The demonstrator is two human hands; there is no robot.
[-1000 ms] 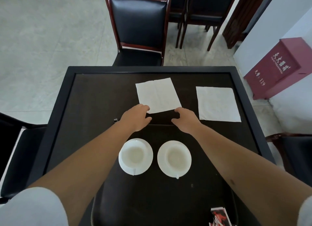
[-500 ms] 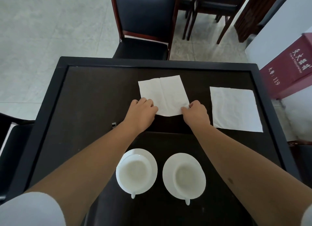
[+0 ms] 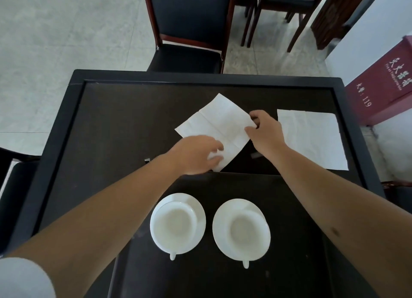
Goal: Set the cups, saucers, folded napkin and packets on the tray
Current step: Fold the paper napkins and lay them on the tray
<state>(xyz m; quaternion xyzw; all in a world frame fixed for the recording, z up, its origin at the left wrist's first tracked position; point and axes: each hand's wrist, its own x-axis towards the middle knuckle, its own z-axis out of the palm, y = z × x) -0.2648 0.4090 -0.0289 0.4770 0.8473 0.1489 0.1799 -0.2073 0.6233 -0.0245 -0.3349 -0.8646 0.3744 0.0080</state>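
A white napkin (image 3: 216, 123) lies turned like a diamond on the dark table (image 3: 116, 123), just beyond the tray. My right hand (image 3: 264, 134) pinches its right corner. My left hand (image 3: 196, 154) presses on its near corner with fingers spread. On the dark tray (image 3: 296, 208) in front of me stand two white cups on saucers, the left cup (image 3: 177, 223) and the right cup (image 3: 242, 229), handles pointing toward me. A second white napkin (image 3: 312, 138) lies flat at the table's right side. No packets are in view.
A black chair with a red wooden frame (image 3: 187, 28) stands at the table's far edge, with more chairs (image 3: 276, 12) behind it. A dark red box with white lettering (image 3: 379, 83) sits on the floor to the right. Another chair seat (image 3: 9, 181) is at the left.
The napkin has been rotated from square-on to a diamond. My right hand moved up to its right corner, and my left hand slid onto its near corner. The view shifted closer.
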